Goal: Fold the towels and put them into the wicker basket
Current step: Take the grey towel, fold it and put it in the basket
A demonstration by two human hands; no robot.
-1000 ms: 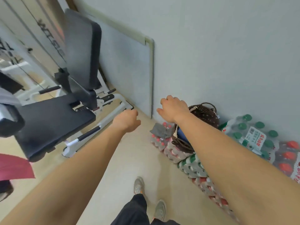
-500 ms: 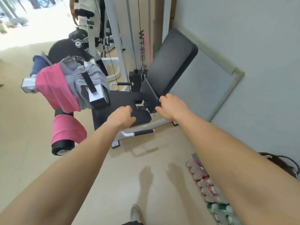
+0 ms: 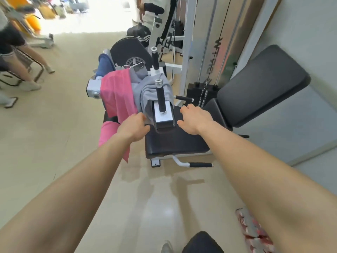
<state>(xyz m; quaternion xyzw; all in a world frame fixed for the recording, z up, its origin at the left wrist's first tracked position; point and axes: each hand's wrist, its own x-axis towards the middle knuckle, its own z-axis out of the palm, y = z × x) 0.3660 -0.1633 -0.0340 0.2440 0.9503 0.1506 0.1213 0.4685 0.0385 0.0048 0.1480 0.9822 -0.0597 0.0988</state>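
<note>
A pink towel (image 3: 116,95) and a grey towel (image 3: 149,90) hang over the arm of a gym machine (image 3: 163,115), and a blue towel (image 3: 104,67) lies behind them. More pink cloth (image 3: 111,137) hangs lower down on the left. My left hand (image 3: 134,127) reaches the grey towel's lower edge, thumb and fingers apart, and I cannot tell whether it touches. My right hand (image 3: 195,119) hovers with relaxed fingers just right of the machine arm, over the black seat (image 3: 175,143). No wicker basket is in view.
A black backrest (image 3: 262,88) leans toward the wall on the right, with a weight stack (image 3: 202,95) behind the seat. Shrink-wrapped bottle packs (image 3: 251,229) lie at the lower right. A person's legs (image 3: 27,70) are at the far left and another person (image 3: 151,13) stands at the back.
My view swung left from the basket and bottle packs by the wall to the gym machine. Both hands have moved closer to the hanging towels, and the left hand's fingers have loosened.
</note>
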